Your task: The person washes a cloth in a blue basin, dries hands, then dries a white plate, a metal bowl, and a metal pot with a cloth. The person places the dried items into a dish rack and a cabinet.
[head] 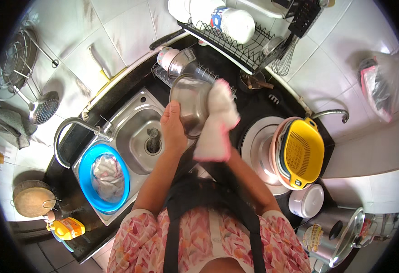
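My left hand (174,128) grips the near left side of a shiny stainless steel bowl (189,102), its thumb laid along the outer wall. The bowl is held up, tilted, beside the right edge of the steel sink (136,146). A white cloth with pink edging (215,140) lies against the bowl's right side. It covers my right hand, so those fingers are hidden; only the forearm (249,181) shows below. The cloth is slightly blurred.
Left, a blue basin (83,177) holding wet cloth stands by a curved faucet (61,136). Behind the bowl are a low wire rack (162,75) and a raised black dish rack (216,41). Right, a yellow colander (300,153) tops stacked basins near a large steel pot (325,225).
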A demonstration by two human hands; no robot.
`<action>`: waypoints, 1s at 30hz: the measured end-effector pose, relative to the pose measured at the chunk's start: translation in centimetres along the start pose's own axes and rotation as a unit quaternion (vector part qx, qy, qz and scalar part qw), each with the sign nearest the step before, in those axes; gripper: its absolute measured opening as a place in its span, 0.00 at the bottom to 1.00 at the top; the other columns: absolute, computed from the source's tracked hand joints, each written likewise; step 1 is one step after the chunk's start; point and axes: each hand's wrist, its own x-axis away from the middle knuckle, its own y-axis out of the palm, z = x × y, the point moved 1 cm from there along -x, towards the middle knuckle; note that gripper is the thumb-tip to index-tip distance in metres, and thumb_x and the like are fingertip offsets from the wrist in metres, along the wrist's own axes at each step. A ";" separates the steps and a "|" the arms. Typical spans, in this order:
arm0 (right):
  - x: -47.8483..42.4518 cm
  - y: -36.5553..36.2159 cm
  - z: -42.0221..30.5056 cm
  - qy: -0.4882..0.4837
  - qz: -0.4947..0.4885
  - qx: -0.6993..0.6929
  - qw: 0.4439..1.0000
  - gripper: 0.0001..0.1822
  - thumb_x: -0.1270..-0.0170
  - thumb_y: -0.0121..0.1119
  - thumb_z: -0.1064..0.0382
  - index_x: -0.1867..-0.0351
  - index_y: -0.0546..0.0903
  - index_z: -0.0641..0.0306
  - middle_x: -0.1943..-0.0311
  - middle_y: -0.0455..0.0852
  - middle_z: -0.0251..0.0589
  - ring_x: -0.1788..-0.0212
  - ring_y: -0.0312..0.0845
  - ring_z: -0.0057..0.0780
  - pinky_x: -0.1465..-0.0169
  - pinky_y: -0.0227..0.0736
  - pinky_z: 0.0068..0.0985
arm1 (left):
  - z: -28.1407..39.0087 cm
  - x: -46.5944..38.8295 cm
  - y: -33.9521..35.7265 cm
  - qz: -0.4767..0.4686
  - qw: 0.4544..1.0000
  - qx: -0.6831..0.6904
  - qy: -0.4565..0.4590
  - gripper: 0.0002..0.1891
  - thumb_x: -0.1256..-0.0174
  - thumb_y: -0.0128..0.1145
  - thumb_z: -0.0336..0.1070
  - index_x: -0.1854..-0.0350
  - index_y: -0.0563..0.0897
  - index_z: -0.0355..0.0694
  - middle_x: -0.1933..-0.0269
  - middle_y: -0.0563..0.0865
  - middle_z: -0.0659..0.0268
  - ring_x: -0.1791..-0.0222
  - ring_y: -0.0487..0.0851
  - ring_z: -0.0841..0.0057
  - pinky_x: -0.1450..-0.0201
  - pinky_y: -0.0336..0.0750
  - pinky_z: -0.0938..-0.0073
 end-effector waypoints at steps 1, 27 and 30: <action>0.5 0.3 -1.0 -0.064 -0.001 0.026 0.998 0.15 0.44 0.53 0.57 0.58 0.76 0.64 0.59 0.78 0.46 0.55 0.73 0.46 0.54 0.66 0.38 | -1.1 -0.4 -0.3 0.010 0.999 -0.023 0.029 0.19 0.28 0.43 0.46 0.58 0.79 0.34 0.67 0.81 0.69 0.66 0.76 0.84 0.60 0.71 0.82; 1.3 -2.0 1.7 -0.016 0.119 -0.008 0.993 0.16 0.44 0.59 0.54 0.57 0.79 0.59 0.60 0.81 0.39 0.56 0.75 0.36 0.50 0.68 0.38 | -0.4 0.8 4.9 0.069 0.984 0.138 -0.088 0.24 0.28 0.36 0.53 0.48 0.74 0.37 0.53 0.79 0.65 0.54 0.78 0.74 0.49 0.71 0.73; -0.3 -3.6 0.5 -0.156 0.022 0.053 0.986 0.18 0.47 0.60 0.56 0.56 0.79 0.60 0.58 0.80 0.41 0.53 0.74 0.40 0.47 0.66 0.40 | -1.5 2.1 5.0 -0.071 0.992 -0.097 -0.027 0.25 0.27 0.33 0.52 0.51 0.75 0.35 0.54 0.80 0.63 0.53 0.77 0.78 0.52 0.71 0.75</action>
